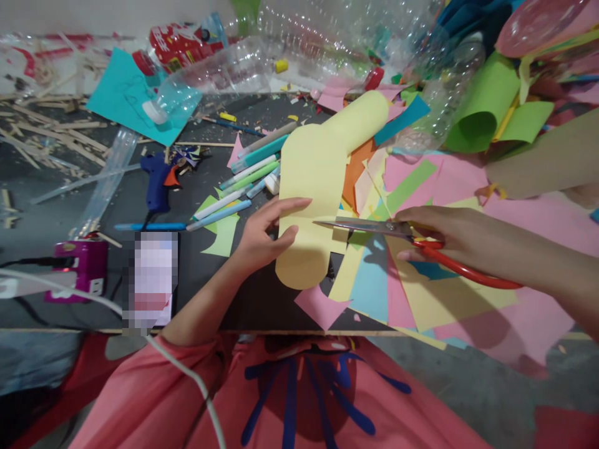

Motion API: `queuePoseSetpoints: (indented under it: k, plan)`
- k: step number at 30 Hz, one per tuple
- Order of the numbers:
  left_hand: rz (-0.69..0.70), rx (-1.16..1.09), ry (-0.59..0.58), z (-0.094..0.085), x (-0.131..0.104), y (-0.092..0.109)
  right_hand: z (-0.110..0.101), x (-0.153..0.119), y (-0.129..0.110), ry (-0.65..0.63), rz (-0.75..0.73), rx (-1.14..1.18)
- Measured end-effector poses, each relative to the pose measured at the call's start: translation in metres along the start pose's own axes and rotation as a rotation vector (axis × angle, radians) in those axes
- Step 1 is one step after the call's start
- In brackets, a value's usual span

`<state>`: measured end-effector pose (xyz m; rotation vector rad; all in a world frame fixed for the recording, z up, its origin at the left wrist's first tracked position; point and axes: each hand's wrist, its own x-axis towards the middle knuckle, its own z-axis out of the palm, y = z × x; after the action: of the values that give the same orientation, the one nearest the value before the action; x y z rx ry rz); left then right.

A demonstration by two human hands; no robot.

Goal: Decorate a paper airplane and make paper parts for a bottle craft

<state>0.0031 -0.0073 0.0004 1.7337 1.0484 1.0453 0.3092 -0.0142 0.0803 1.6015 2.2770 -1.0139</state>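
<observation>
A pale yellow paper cutout (311, 168) with rounded ends is spread out in front of me. My left hand (264, 234) grips its left edge, thumb and index finger lying over the paper; the other fingers are partly hidden. In my right hand (435, 234) is a pair of scissors (369, 226) with red-orange handles. Their blades point left and look nearly closed, with the tip over the middle of the paper. Behind the cutout, a pale yellow paper roll (365, 121) slants up to the right.
Several markers (253, 171) lie left of the paper. Further left are a blue glue gun (158, 181), a phone (154, 274) and a purple power socket (82, 271). Coloured paper sheets (472, 312) pile up under my right arm. Clear plastic bottles (224, 72) line the back.
</observation>
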Motion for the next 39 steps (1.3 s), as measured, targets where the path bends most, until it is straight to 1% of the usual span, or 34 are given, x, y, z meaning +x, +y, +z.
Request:
queuePoseSetpoints:
  k: [8, 14, 18, 22, 25, 28, 31, 35, 39]
  plan:
    - [0.002, -0.022, -0.006, 0.0008, -0.0001, -0.0008, 0.0014, 0.001, 0.0017, 0.0, -0.008, 0.01]
    - [-0.008, -0.022, -0.011, 0.0001, -0.0005, 0.0004, 0.0039, 0.0035, 0.0046, 0.015, -0.043, 0.018]
    - [-0.011, -0.016, -0.008, -0.0003, -0.0002, 0.0011, 0.0024, 0.003, 0.0021, 0.028, -0.053, 0.009]
    - [-0.038, -0.008, -0.021, -0.0002, 0.0, 0.0011, -0.0015, 0.0021, -0.0045, -0.012, -0.03, 0.0]
    - [-0.06, -0.023, -0.039, 0.0, -0.0002, -0.0003, -0.0018, 0.0027, -0.0042, -0.039, -0.024, 0.01]
    - [-0.084, -0.055, -0.056, 0.0, -0.0005, -0.0031, 0.0, 0.0026, 0.0009, -0.017, -0.041, -0.007]
    - [-0.077, -0.088, -0.052, 0.0, -0.0008, -0.0062, 0.0008, 0.0003, 0.0039, 0.014, -0.037, -0.057]
    - [-0.078, -0.104, -0.045, 0.0004, -0.0023, -0.0082, 0.0002, -0.0017, 0.0008, 0.029, -0.022, -0.076]
    - [-0.071, -0.104, -0.061, 0.0011, -0.0036, -0.0071, 0.002, 0.0004, -0.0022, 0.054, -0.045, -0.078]
